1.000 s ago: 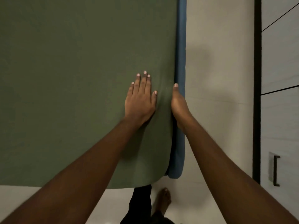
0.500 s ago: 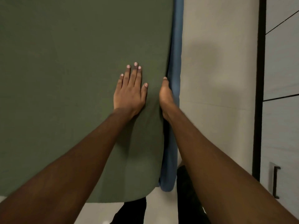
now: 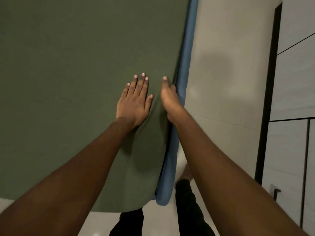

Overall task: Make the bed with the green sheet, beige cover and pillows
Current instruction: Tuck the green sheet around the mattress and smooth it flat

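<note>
The green sheet (image 3: 76, 82) lies spread over the blue mattress (image 3: 185, 74). The left hand (image 3: 133, 103) presses flat on it, fingers straight. The right hand (image 3: 169, 99) grasps the sheet's side edge (fingers curled down over it, mostly hidden).

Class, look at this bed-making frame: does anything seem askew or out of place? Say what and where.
The green sheet lies smooth under the flat left hand, but the blue mattress side shows bare along the right edge down to the near corner, so the sheet looks untucked there. The right hand is at that edge.
</note>
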